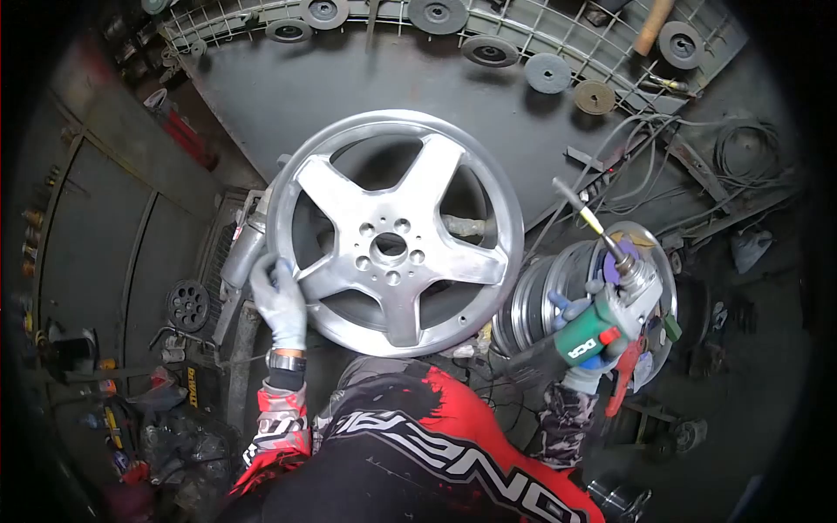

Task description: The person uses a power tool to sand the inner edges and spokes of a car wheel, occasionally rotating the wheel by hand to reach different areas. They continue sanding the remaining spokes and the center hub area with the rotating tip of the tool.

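Observation:
A silver five-spoke alloy wheel (403,196) faces me, tilted up in front of my body. At its lower left edge my left hand (281,301), in a grey-white glove, has its fingers curled against the rim lip; the fingertips are partly hard to make out. My right hand (586,349), gloved too, is closed around a green DCA power grinder (586,336) to the right of the wheel. A long thin shaft sticks up and left from the grinder's metal head, apart from the wheel. Part of my right hand is hidden behind the tool body.
Another wheel (532,301) lies behind the grinder on the right, with a purple disc (613,261) near the tool head. Several abrasive discs (547,73) hang on a wire rack (540,17) at the back. Cables (641,161) tangle at right. A metal cylinder (244,253) stands left.

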The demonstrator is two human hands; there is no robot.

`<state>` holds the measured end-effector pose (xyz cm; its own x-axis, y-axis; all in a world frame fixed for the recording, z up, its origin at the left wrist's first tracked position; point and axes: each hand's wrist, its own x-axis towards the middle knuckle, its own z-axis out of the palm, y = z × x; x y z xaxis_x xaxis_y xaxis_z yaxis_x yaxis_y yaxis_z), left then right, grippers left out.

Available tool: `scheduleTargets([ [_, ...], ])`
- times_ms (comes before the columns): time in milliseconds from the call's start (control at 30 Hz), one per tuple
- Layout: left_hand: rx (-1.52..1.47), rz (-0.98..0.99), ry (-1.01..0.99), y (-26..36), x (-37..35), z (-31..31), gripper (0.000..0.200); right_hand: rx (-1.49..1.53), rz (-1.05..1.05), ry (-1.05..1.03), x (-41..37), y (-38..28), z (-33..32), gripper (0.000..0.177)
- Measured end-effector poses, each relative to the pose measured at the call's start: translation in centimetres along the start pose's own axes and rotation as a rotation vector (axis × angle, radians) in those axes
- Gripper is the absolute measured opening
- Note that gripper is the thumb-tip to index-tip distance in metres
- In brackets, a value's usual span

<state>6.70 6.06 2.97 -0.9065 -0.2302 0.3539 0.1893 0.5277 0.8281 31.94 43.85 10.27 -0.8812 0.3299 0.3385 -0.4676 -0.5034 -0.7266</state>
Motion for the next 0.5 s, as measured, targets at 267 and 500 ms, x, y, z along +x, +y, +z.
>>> scheduleTargets([
  [267, 0.036, -0.166, -0.359, -7.7, 3.5, -1.7, 0.033, 0.017, -0.105, 0.219, 5.1, 3.8, -0.3, 0.093],
  [500, 0.12, 0.11, -0.455, -4.7, 11.3, 0.4, 0.03, 0.009, -0.138, 0.234, 2.7, 7.1, 1.9, 0.09],
])
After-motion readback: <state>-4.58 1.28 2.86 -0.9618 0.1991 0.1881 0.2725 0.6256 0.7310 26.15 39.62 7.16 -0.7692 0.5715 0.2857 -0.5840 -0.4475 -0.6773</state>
